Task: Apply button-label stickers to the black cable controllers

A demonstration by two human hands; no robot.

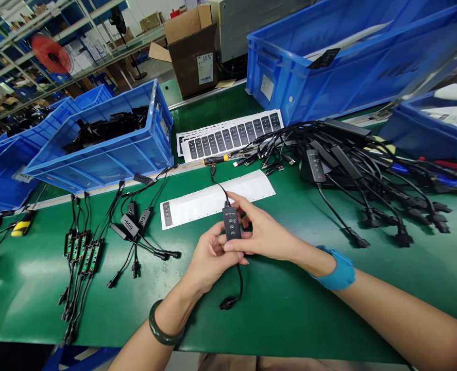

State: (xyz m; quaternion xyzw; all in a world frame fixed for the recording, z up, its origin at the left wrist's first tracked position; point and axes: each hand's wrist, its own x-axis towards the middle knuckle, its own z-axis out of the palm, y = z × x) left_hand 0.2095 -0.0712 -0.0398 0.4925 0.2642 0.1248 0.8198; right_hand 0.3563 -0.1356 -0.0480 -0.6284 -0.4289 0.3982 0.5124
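Observation:
Between my two hands is a black inline cable controller [232,224] with round button marks on its face, a cable running out of each end. My left hand [213,252] grips its lower left side, and my right hand [263,229] closes on its right side and bottom edge. The lower cable ends in a black connector [228,303] on the green table. Just beyond my hands lies a white backing sheet [216,198] with one dark label [168,213] at its left end. A yellow-and-black screwdriver [215,159] lies behind the sheet.
Right: a pile of finished-looking cabled controllers [344,159]. Left: several closed controllers [131,225] and open circuit boards [83,252] with cables. Label sheets [232,135] lie at the back. Blue bins [104,159] and a large blue crate [328,87] line the far edge, beside a cardboard box [191,56].

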